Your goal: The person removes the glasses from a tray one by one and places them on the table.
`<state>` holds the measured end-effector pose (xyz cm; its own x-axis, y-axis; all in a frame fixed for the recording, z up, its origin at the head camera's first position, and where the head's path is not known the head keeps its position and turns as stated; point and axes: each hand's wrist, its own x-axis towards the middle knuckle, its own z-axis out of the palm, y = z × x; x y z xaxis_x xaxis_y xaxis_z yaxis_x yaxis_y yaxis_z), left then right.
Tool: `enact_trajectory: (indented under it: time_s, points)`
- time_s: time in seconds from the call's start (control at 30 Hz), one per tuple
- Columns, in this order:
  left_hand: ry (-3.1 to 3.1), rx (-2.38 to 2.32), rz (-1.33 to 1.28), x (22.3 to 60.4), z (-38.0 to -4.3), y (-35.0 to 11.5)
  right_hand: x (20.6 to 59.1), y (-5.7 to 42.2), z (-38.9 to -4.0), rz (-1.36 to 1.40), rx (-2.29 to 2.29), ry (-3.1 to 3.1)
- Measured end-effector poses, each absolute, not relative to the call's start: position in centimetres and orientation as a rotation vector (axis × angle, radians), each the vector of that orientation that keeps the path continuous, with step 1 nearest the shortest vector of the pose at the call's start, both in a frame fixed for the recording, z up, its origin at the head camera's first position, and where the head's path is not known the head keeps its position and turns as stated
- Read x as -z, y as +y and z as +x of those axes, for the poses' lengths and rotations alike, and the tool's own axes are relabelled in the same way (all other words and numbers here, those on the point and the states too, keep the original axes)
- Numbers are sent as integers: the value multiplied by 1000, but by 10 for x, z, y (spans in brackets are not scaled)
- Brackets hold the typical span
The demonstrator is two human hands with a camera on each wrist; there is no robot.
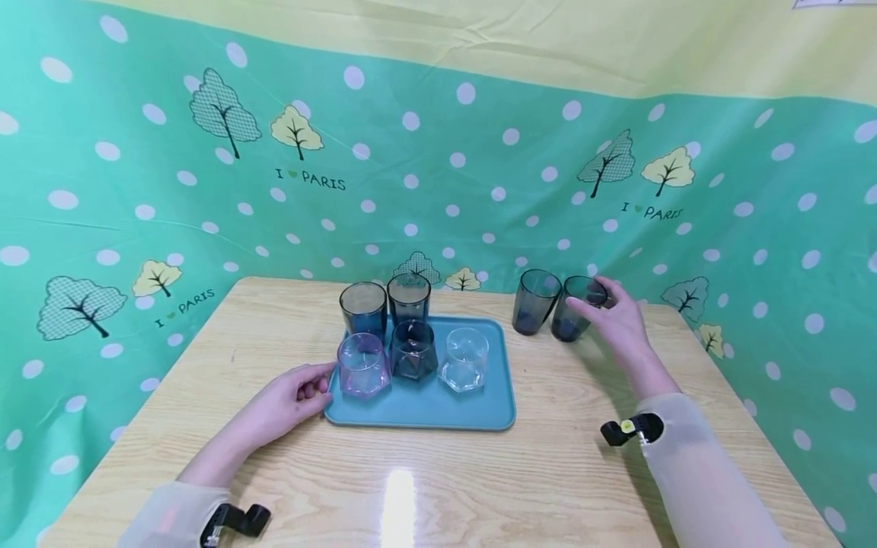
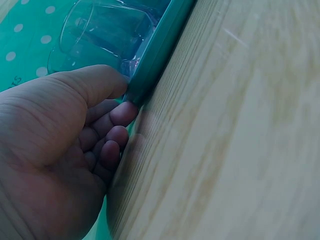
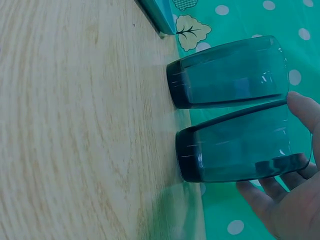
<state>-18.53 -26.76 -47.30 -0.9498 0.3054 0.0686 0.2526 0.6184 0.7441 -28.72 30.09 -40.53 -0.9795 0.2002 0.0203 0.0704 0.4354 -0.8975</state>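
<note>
At the left edge of a blue tray (image 1: 438, 411), my left hand (image 1: 294, 399) holds the rim between thumb and curled fingers, beside a purple-tinted glass (image 1: 365, 373). A short dark glass (image 1: 414, 361) and a clear glass (image 1: 464, 369) also stand on the tray. Behind them are two tall dark glasses (image 1: 365, 310). To the right of the tray, my right hand (image 1: 620, 327) grips another tall dark glass (image 3: 235, 147) near its rim, thumb on one side and fingers on the other. A matching tall glass (image 3: 230, 75) stands upright right beside it.
Everything stands on a light wooden table (image 1: 521, 472). A green polka-dot cloth (image 1: 452, 183) hangs close behind the table's back edge and along its sides. Each sleeve carries a small black wrist camera (image 1: 236, 520).
</note>
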Motion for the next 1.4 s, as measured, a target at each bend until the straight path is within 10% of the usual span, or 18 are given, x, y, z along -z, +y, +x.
enact_trajectory:
  time_s: [1.4]
  points:
    - [2767,-1256,496,472,-185,-267,410,303,-290,-206,-1598,-2562]
